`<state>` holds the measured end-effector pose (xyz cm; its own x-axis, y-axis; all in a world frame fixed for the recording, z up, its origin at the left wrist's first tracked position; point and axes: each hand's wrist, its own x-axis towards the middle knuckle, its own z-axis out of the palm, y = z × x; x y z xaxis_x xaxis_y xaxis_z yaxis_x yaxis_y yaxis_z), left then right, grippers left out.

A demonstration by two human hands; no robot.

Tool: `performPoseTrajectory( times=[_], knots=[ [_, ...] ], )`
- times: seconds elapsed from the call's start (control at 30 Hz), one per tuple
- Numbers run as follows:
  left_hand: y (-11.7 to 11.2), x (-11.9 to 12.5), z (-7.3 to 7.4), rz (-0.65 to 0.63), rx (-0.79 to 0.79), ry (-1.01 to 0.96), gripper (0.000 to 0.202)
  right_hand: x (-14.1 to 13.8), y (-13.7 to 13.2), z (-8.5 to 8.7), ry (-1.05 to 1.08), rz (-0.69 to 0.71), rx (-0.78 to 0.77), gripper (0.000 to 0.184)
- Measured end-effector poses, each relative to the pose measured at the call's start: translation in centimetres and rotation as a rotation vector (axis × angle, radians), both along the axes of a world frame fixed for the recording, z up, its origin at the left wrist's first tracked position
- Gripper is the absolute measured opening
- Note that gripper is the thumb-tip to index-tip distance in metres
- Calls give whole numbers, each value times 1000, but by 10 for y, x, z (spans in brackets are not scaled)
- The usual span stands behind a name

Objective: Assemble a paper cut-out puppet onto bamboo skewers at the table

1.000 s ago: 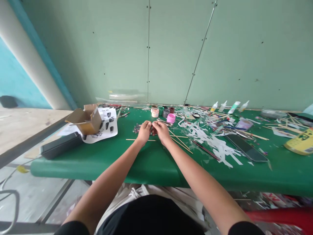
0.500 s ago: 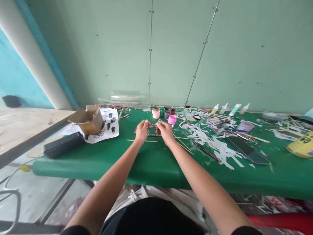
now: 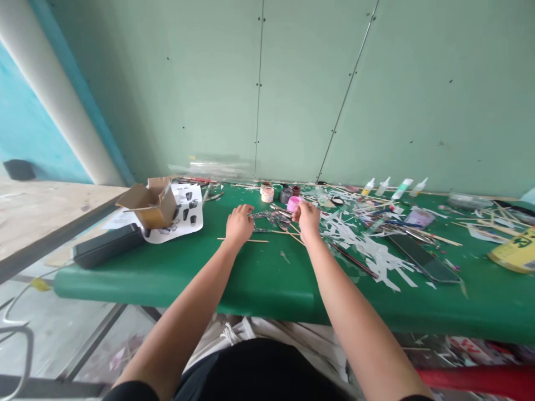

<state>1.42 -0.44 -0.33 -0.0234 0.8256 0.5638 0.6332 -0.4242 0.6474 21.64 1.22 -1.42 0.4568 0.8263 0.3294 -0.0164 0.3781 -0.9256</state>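
My left hand (image 3: 239,227) rests low over the green tabletop (image 3: 179,278), its fingers bent down at the left end of a dark, speckled, strip-like piece (image 3: 262,215). The kind of that piece is unclear, and my hand hides part of it. My right hand (image 3: 307,221) is closed, fingertips pointing left, just right of and in front of a pink paint jar (image 3: 293,203). Whatever its fingers pinch is hidden or too small to name. Between my hands lie thin wooden sticks (image 3: 278,232) and a metal tool (image 3: 281,210).
More paint jars (image 3: 267,194) stand behind my hands. To the right are white paper scraps (image 3: 363,245), a dark flat phone-like slab (image 3: 422,256), glue bottles (image 3: 402,189) and a yellow container (image 3: 516,250). An open cardboard box (image 3: 152,206) and a dark case (image 3: 108,248) lie left.
My right hand has left the speckled piece and moved right, beside the pink jar. My left hand has shifted slightly left and stays at the piece's left end.
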Motion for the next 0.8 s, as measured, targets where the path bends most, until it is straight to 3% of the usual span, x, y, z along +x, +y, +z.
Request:
performPoseTrajectory(
  times=[0.13, 0.33, 0.47, 0.8],
  knots=[
    [14, -9, 5, 28, -1, 116, 41, 5, 2, -3, -91, -61, -43, 24],
    [31, 26, -3, -234, -69, 372, 48, 0, -1, -2, -299, -42, -73, 21],
    [32, 41, -12, -259, -114, 483, 34, -6, -3, -2, -441, 1, -108, 20],
    [26, 26, -7, -213, -133, 649, 19, -11, -1, -6, -669, 47, -198, 21]
  ],
)
